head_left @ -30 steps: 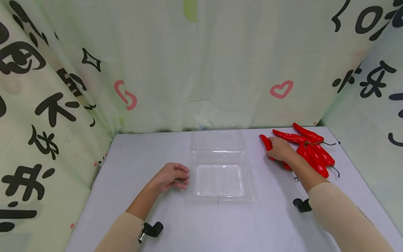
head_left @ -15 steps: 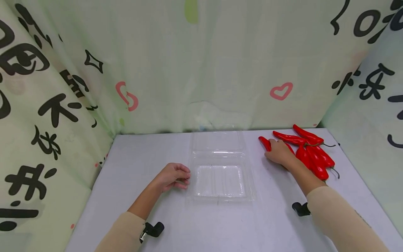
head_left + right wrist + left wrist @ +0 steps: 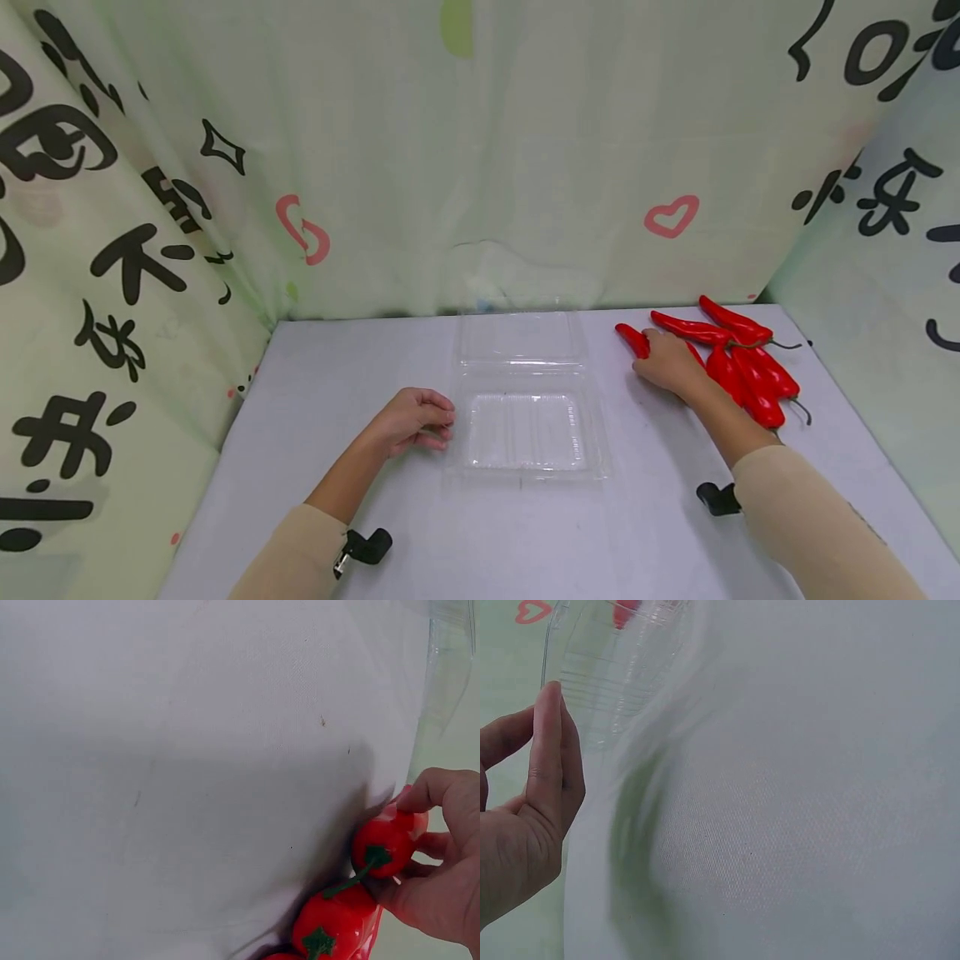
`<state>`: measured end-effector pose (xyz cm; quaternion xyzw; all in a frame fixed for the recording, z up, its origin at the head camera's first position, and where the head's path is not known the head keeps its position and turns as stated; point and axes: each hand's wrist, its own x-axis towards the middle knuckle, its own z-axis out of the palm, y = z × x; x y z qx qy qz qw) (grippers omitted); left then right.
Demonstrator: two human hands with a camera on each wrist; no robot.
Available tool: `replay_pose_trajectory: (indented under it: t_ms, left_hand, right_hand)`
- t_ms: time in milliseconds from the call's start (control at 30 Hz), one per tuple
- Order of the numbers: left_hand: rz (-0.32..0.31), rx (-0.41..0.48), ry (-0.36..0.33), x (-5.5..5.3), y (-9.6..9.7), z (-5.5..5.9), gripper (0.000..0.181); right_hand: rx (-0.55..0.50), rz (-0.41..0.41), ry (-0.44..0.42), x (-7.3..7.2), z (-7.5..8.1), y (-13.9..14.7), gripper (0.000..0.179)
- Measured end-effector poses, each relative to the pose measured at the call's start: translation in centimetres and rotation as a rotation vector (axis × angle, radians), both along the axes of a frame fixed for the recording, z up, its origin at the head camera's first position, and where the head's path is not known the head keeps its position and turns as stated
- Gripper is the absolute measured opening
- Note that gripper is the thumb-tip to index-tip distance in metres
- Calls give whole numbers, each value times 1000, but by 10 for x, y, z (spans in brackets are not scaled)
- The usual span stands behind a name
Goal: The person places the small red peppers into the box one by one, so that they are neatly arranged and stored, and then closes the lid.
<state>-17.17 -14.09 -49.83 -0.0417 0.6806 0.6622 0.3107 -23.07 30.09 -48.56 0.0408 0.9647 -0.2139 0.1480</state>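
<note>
At the table's right side my right hand (image 3: pixel 666 363) pinches a red pepper (image 3: pixel 632 338) between thumb and fingers. In the right wrist view the green-stemmed end of this pepper (image 3: pixel 384 841) faces the camera, and its stem reaches another pepper (image 3: pixel 341 911). Several more glossy red peppers (image 3: pixel 761 379) lie in a loose pile beside that hand. A clear plastic clamshell box (image 3: pixel 525 462) stands open mid-table, its lid (image 3: pixel 517 337) folded back towards the curtain. My left hand (image 3: pixel 412 419) is at the box's left edge, fingers relaxed; in the left wrist view a fingertip meets the rim.
A pale green curtain (image 3: pixel 555 167) with dark lettering and pink hearts encloses the white table (image 3: pixel 322 367) at the back and sides. Small black cameras sit at the left wrist (image 3: pixel 367 547) and the right wrist (image 3: pixel 717 498).
The stem end of the held pepper, earlier visible below my right hand, has gone out of sight there; red now shows at the hand's right. My left hand and the box have stayed put.
</note>
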Motion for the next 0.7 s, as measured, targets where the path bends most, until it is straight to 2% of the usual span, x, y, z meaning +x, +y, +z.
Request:
replay_pose_trajectory:
  t_ms: [267, 433, 700]
  left_hand:
    - [0, 1, 2, 2, 0, 2, 13]
    - [-3, 1, 4, 2, -1, 3, 15]
    - [-1, -9, 2, 2, 0, 4, 15]
  right_hand:
    - [-60, -22, 20, 1, 0, 3, 92]
    - [-97, -11, 20, 5, 4, 4, 90]
    - [-138, -38, 46, 13, 11, 7, 92]
